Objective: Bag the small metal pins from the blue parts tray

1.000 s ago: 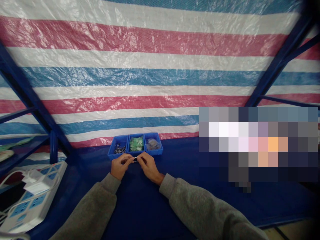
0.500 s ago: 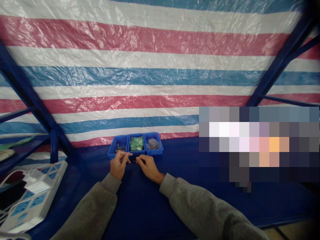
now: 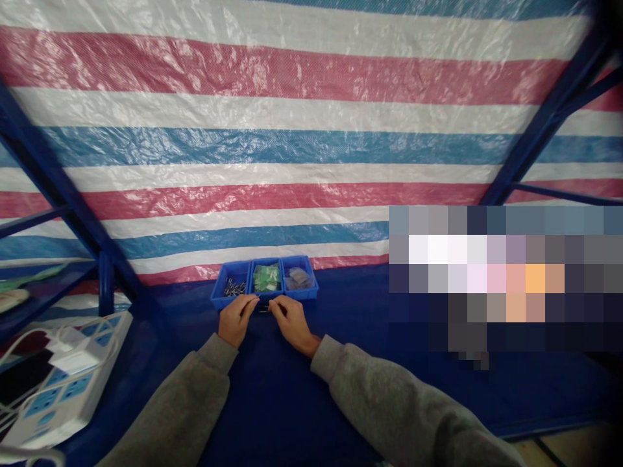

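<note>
My right hand is pinching a thin metallic piece that pokes out toward my left hand, whose thumb and finger are pressed together; can't tell if they've got anything. Three blue bins sit right behind: metal bits, green packets, greyish packets. Power strip's off left. My hands partly cover the bin fronts, and the piece is too tiny to make out properly.

Head cam looks fwd & down over blue table at striped sheet; L hand, R hand mid-dist.
</note>
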Action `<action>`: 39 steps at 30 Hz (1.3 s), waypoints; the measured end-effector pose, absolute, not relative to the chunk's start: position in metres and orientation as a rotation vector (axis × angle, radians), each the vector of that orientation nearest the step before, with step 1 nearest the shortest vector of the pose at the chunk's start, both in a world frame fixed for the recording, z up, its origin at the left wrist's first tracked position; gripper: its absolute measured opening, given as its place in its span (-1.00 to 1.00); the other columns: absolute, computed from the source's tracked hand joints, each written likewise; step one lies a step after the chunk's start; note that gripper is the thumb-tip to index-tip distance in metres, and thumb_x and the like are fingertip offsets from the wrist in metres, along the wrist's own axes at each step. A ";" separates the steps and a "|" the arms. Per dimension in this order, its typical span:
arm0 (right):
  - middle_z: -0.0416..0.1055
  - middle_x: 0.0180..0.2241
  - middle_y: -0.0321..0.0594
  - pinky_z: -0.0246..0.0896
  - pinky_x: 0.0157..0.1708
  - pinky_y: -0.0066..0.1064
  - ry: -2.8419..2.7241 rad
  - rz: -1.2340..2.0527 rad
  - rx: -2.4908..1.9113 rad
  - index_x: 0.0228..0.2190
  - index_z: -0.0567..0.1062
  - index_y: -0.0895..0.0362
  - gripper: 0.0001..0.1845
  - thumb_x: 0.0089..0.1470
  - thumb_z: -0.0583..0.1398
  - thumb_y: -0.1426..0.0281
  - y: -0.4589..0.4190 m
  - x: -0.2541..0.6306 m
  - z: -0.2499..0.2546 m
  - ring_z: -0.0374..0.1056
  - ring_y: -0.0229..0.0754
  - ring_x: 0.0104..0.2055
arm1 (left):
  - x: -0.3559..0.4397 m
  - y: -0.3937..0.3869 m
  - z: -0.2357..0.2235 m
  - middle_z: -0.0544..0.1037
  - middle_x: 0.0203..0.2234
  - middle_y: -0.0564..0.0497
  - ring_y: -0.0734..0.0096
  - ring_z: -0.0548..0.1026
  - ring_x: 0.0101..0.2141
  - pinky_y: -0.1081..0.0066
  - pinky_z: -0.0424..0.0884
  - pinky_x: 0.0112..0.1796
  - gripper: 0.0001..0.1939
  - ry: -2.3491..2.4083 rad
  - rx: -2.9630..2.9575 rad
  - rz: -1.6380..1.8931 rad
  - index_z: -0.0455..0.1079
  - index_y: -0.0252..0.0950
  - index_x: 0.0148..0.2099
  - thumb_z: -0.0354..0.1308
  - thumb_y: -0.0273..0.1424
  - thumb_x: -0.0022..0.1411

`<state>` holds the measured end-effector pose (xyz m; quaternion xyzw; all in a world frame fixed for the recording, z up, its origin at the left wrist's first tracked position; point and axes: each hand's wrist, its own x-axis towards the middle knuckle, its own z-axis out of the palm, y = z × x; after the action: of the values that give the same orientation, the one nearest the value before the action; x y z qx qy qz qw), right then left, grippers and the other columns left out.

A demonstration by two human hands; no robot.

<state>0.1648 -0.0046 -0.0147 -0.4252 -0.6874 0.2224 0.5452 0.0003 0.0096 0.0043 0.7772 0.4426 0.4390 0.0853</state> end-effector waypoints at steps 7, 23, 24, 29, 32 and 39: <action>0.38 -0.38 -0.22 0.16 -0.32 -0.43 -1.536 0.526 -1.006 -0.24 0.44 0.14 -0.77 0.12 0.04 0.36 -0.005 0.164 -0.015 0.27 -0.23 -0.37 | 0.000 0.008 0.002 0.44 -0.61 0.12 0.51 0.39 -0.59 0.53 0.31 -0.46 -0.78 1.398 2.197 1.321 0.38 -0.27 -0.23 0.09 -0.24 0.15; 0.30 -0.51 -0.29 0.08 -0.44 -0.48 -1.645 0.536 -0.931 -0.44 0.45 0.14 -0.75 0.13 0.07 0.27 -0.008 0.165 -0.012 0.19 -0.29 -0.49 | -0.001 0.006 0.005 0.44 -0.68 0.15 0.55 0.36 -0.65 0.55 0.30 -0.50 -0.74 1.229 2.114 1.237 0.36 -0.28 -0.12 0.08 -0.28 0.17; 0.30 -0.51 -0.29 0.07 -0.44 -0.48 -1.628 0.534 -0.938 -0.45 0.44 0.14 -0.73 0.14 0.06 0.27 -0.008 0.165 -0.012 0.19 -0.29 -0.48 | -0.001 0.008 0.004 0.47 -0.65 0.13 0.54 0.37 -0.64 0.55 0.31 -0.51 -0.73 1.221 2.083 1.247 0.37 -0.28 -0.12 0.09 -0.27 0.16; 0.25 -0.59 -0.34 0.03 -0.47 -0.52 -1.622 0.569 -0.989 -0.53 0.38 0.16 -0.63 0.19 -0.01 0.25 -0.006 0.165 -0.014 0.17 -0.33 -0.53 | -0.001 0.014 -0.005 0.52 -0.57 0.05 0.54 0.39 -0.64 0.55 0.32 -0.61 -0.77 1.197 1.947 1.309 0.44 -0.32 -0.29 0.16 -0.25 0.09; 0.20 -0.65 -0.38 -0.02 -0.51 -0.54 -1.689 0.605 -1.018 -0.60 0.35 0.17 -0.54 0.22 -0.06 0.23 -0.005 0.165 -0.016 0.14 -0.36 -0.59 | -0.002 0.013 -0.004 0.52 -0.57 0.05 0.53 0.40 -0.65 0.55 0.33 -0.63 -0.78 1.190 1.946 1.369 0.44 -0.32 -0.31 0.14 -0.26 0.12; 0.21 -0.67 -0.37 -0.02 -0.50 -0.55 -1.715 0.555 -1.076 -0.63 0.37 0.17 -0.47 0.24 -0.11 0.22 -0.005 0.164 -0.017 0.18 -0.37 -0.59 | -0.029 0.026 0.007 0.57 -0.35 -0.04 0.35 0.50 -0.29 0.36 0.37 -0.17 -0.84 1.430 2.439 1.789 0.47 -0.29 -0.25 0.09 -0.38 0.18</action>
<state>0.1644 -0.0053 -0.0174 -0.4444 -0.7085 0.2293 0.4980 -0.0295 0.0263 0.0072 0.7252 0.4251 0.5319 -0.1020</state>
